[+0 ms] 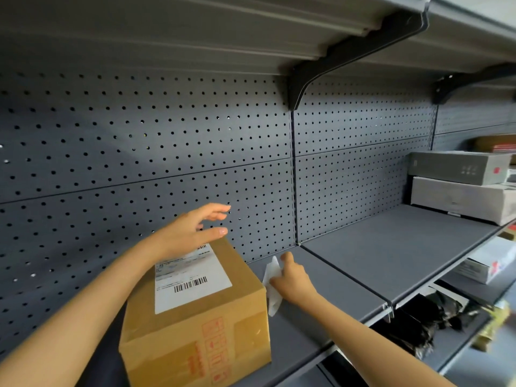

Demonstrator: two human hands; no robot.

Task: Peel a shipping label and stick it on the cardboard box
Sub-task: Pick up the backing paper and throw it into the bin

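Observation:
A brown cardboard box (201, 325) stands on the grey shelf (391, 255), with red handling symbols on its front. A white shipping label (192, 277) with barcodes lies flat on its top. My left hand (192, 230) hovers just above the box's far edge, fingers spread and holding nothing. To the right of the box my right hand (291, 277) grips a crumpled white backing paper (272, 286) that rests against the shelf.
A perforated grey back panel (167, 152) rises behind the shelf, with another shelf and black brackets (349, 51) overhead. Grey and white boxes (460, 185) are stacked at the right end. Dark bags and packages (418, 328) lie on the lower shelf.

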